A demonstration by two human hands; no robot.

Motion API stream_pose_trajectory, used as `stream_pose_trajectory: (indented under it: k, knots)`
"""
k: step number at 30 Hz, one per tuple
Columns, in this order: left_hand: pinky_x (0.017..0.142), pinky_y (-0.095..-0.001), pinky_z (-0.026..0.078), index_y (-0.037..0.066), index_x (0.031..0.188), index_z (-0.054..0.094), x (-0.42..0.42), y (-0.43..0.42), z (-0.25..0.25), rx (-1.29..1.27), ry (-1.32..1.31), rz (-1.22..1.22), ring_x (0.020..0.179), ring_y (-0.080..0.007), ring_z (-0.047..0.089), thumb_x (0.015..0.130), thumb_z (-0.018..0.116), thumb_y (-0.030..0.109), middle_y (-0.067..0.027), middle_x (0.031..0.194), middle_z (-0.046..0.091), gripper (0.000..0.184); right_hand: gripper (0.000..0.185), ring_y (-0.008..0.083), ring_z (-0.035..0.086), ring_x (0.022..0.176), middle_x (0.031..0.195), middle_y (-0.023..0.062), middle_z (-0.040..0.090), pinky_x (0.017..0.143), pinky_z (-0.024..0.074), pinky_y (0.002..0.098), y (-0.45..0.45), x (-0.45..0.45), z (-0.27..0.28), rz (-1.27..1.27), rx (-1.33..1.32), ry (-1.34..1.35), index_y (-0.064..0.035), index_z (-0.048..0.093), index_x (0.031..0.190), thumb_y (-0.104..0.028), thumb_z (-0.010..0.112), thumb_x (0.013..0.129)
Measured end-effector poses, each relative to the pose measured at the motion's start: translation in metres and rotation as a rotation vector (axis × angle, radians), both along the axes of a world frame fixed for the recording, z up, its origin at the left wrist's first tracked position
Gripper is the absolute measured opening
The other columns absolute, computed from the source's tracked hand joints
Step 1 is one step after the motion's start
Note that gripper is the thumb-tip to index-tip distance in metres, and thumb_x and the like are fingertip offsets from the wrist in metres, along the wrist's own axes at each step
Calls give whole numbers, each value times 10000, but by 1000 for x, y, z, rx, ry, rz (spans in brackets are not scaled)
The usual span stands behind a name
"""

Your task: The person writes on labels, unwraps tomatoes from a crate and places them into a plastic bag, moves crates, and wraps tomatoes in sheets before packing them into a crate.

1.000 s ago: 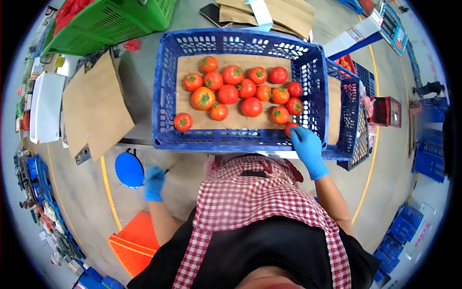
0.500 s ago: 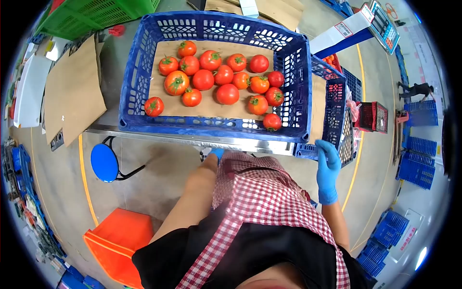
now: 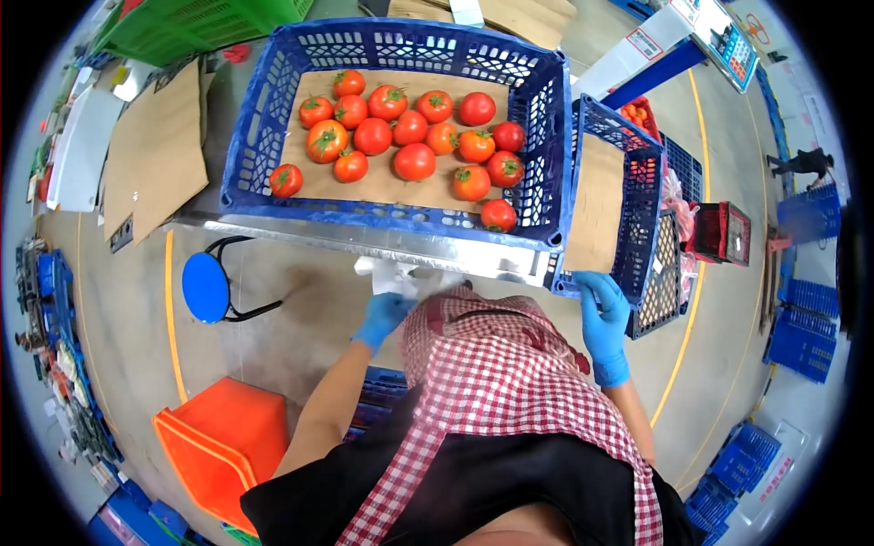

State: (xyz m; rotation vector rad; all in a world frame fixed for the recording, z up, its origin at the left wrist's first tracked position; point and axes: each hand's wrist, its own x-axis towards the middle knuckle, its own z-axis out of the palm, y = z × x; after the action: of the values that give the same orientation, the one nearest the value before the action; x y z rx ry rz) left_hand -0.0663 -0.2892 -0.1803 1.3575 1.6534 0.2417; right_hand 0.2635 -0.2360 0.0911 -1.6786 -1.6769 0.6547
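Note:
A blue crate (image 3: pixel 391 213) lined with brown cardboard stands on the metal table and holds several red tomatoes (image 3: pixel 414 162). My left hand (image 3: pixel 386 314), in a blue glove, is below the table edge near my apron, with its fingers closed on white paper (image 3: pixel 390 273). My right hand (image 3: pixel 603 309), also gloved, is at the near edge of a second blue crate (image 3: pixel 642 196) with a cardboard bottom. Its thumb and fingers are apart, and nothing shows between them.
At the left are loose cardboard (image 3: pixel 159 150), a green crate (image 3: pixel 200 27), a blue stool (image 3: pixel 206 288) and an orange bin (image 3: pixel 228 446). A scale (image 3: pixel 724 45) stands at the upper right. Far right, a person (image 3: pixel 806 162) is near stacked crates.
My right hand has left the tomato at the crate's near right corner and moved to the second crate. My left hand has come inward from the left, and white paper now shows in it.

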Motion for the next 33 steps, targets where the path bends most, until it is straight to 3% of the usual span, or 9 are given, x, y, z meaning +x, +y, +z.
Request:
stream_pose_trajectory:
  k: [5,10,14,16,19,22,26,30,33]
  knots:
    - [602,-332,465,21,758,683,-16,-6,186,-27,-202,33,661,-228,609,697,754,265,-107,723,644,261,286,222,590,874,985,115,601,768,460,292,27,-36,4,269,-179,183,-26,597,1044,12,602,760]
    - [528,-333,418,63,652,630,-23,18,294,729,-156,-179,580,-238,534,637,769,304,-70,623,554,279,860,301,267,1318,1377,160,346,1087,196,409,63,-118,38,942,-171,263,-98,304,1380,-241,744,654]
    - [491,-328,393,94,624,611,-21,32,350,1106,95,-167,559,-213,518,619,769,289,-42,572,516,251,465,268,566,980,949,131,623,992,339,395,85,-156,61,1241,-184,71,-93,601,1121,-286,718,714]
    - [504,-327,402,95,628,599,-31,32,369,1145,250,-85,560,-211,525,621,768,200,-29,604,549,199,199,253,591,806,835,115,624,722,458,354,102,-162,83,1197,-224,287,-66,658,925,-191,657,770]
    - [570,-311,450,85,670,584,-34,37,391,1225,384,44,630,-217,565,590,800,166,-33,693,593,244,122,258,554,721,795,72,601,673,433,342,122,-163,121,1124,131,74,-90,654,861,-134,631,750]
    - [792,-395,432,87,892,596,-34,60,426,1414,228,386,937,-275,536,556,833,241,-108,992,559,438,275,223,542,772,767,39,548,779,430,358,140,-161,171,1068,459,-176,-120,660,874,-27,638,617]
    - [916,-486,329,151,1083,566,-42,110,486,1361,384,-58,1146,-305,415,613,790,310,-110,1216,456,545,310,217,533,810,788,24,526,897,392,400,150,-180,215,1022,926,-626,-148,637,888,-38,606,600]
    - [730,-336,473,90,1030,657,-65,157,484,825,428,-285,796,-241,626,775,661,198,-111,896,651,277,339,206,537,905,838,7,548,970,322,430,171,-202,252,733,1116,-908,-173,630,919,-33,582,614]
    - [619,-263,456,24,952,676,-86,198,472,746,-136,-27,639,-131,597,809,616,132,-58,753,671,189,593,210,472,1076,1159,28,518,989,257,407,179,-207,252,287,1236,-749,-241,607,1155,-2,611,613]
